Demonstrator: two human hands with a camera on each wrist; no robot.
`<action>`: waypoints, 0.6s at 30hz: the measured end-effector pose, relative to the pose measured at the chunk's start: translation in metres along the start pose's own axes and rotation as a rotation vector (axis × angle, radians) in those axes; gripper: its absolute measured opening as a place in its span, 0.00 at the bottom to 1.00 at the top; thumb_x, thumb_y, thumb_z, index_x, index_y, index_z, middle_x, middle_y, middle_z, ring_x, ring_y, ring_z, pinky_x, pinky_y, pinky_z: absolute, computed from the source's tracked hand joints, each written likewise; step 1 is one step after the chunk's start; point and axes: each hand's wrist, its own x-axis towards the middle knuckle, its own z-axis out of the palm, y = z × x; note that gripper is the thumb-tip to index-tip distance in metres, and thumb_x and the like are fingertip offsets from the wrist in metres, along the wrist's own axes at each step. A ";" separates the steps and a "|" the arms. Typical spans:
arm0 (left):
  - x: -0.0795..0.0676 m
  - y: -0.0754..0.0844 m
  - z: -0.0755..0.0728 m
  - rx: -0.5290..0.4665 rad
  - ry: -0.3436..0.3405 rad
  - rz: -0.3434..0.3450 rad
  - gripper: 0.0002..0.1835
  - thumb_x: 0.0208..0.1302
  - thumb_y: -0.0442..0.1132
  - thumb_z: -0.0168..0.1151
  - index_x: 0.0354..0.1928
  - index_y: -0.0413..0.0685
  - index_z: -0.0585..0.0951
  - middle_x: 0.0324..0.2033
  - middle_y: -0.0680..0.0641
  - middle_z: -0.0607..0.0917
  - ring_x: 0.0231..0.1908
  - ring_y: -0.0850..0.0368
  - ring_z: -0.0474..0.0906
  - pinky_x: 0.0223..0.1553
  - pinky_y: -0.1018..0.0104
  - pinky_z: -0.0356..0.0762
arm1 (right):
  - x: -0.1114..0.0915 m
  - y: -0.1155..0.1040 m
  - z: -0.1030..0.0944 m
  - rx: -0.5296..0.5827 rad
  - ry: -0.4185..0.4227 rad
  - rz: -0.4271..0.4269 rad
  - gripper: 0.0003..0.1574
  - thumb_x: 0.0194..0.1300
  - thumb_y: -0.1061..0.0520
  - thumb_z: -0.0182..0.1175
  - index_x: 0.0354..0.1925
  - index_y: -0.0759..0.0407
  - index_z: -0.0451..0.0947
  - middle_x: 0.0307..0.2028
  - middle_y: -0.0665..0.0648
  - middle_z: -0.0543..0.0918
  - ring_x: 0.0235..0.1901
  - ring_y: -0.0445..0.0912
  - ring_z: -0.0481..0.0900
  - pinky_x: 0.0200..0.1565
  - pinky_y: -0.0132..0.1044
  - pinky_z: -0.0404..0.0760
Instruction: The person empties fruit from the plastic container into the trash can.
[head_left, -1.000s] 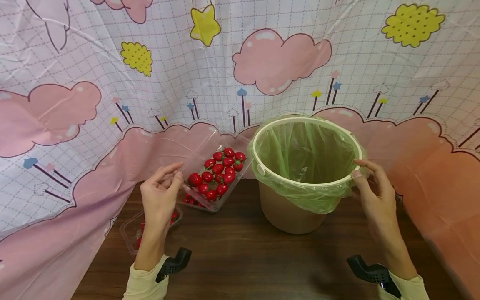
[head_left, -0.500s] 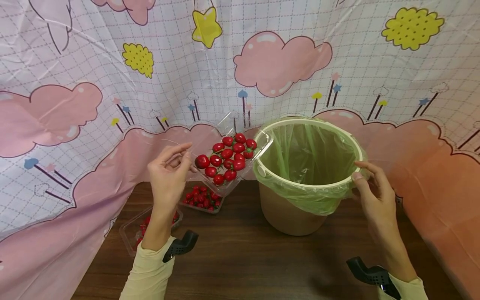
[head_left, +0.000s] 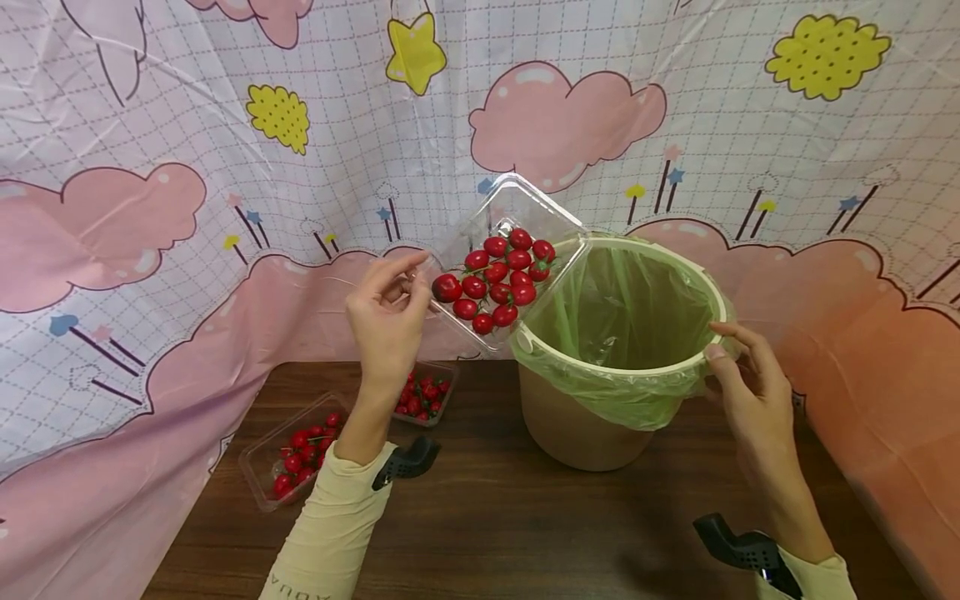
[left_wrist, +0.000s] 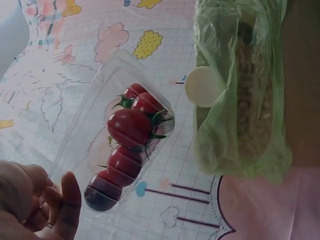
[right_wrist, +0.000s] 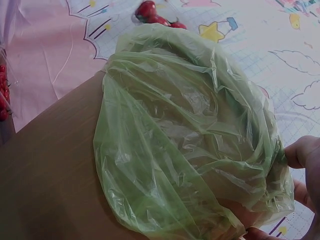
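Note:
My left hand (head_left: 390,321) pinches the left edge of a clear plastic container (head_left: 536,200), raised above the table. Red cherry tomatoes (head_left: 495,271), some with green stems, lie inside it. In the left wrist view, fingers and thumb meet at the corner of the container (left_wrist: 95,95). Its right side overlaps the left rim of a trash can (head_left: 581,425) in the head view. A green plastic bag (head_left: 615,300) lines the can, folded over the outside under a cream ring. At the right rim, my right hand (head_left: 757,392) grips ring and bag between thumb and fingers.
Two more clear containers of cherry tomatoes stand on the brown wooden table (head_left: 480,517): one at the left (head_left: 262,479), another behind my left forearm (head_left: 442,412). A patterned cloth (head_left: 360,150) hangs behind and along both sides.
My left hand has lifted the container of tomatoes and carried it right and up, to the can's left rim. The container beneath has come into fuller view. My right hand stays at the rim.

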 end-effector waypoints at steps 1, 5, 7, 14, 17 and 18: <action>0.001 -0.001 0.003 -0.004 0.001 0.001 0.13 0.62 0.19 0.58 0.46 0.28 0.87 0.32 0.42 0.80 0.24 0.60 0.79 0.24 0.77 0.79 | 0.000 0.000 0.000 0.006 -0.001 0.000 0.26 0.77 0.54 0.58 0.69 0.54 0.73 0.52 0.52 0.76 0.48 0.42 0.75 0.42 0.23 0.81; 0.001 -0.005 0.016 -0.012 0.015 0.005 0.12 0.63 0.20 0.59 0.46 0.28 0.87 0.32 0.41 0.80 0.25 0.61 0.79 0.24 0.78 0.77 | 0.001 0.002 0.000 0.007 0.002 0.003 0.26 0.77 0.54 0.58 0.69 0.54 0.73 0.53 0.52 0.77 0.50 0.42 0.75 0.42 0.22 0.81; 0.002 -0.007 0.021 -0.017 0.016 0.005 0.12 0.63 0.20 0.60 0.46 0.29 0.87 0.32 0.41 0.80 0.25 0.60 0.80 0.25 0.77 0.78 | 0.001 0.002 0.001 0.005 0.003 0.001 0.26 0.77 0.54 0.58 0.69 0.54 0.73 0.55 0.54 0.76 0.50 0.42 0.76 0.42 0.22 0.81; 0.001 -0.015 0.039 -0.019 0.014 0.032 0.13 0.62 0.20 0.60 0.46 0.30 0.87 0.32 0.39 0.80 0.27 0.58 0.79 0.27 0.75 0.81 | 0.000 0.002 0.001 0.046 0.005 0.002 0.25 0.77 0.55 0.58 0.69 0.55 0.74 0.58 0.57 0.74 0.50 0.43 0.75 0.41 0.23 0.82; 0.000 -0.016 0.046 -0.022 0.021 0.052 0.13 0.62 0.20 0.60 0.46 0.30 0.88 0.32 0.38 0.80 0.27 0.57 0.79 0.27 0.74 0.82 | 0.000 0.001 0.001 0.063 0.005 0.011 0.26 0.77 0.54 0.59 0.69 0.56 0.74 0.56 0.56 0.74 0.49 0.43 0.75 0.40 0.23 0.83; 0.000 -0.016 0.049 -0.031 0.023 0.059 0.13 0.62 0.20 0.60 0.46 0.30 0.87 0.33 0.37 0.80 0.27 0.56 0.79 0.26 0.73 0.83 | 0.001 0.001 0.001 0.067 0.006 0.014 0.26 0.77 0.54 0.59 0.69 0.56 0.74 0.55 0.56 0.74 0.48 0.43 0.75 0.40 0.23 0.83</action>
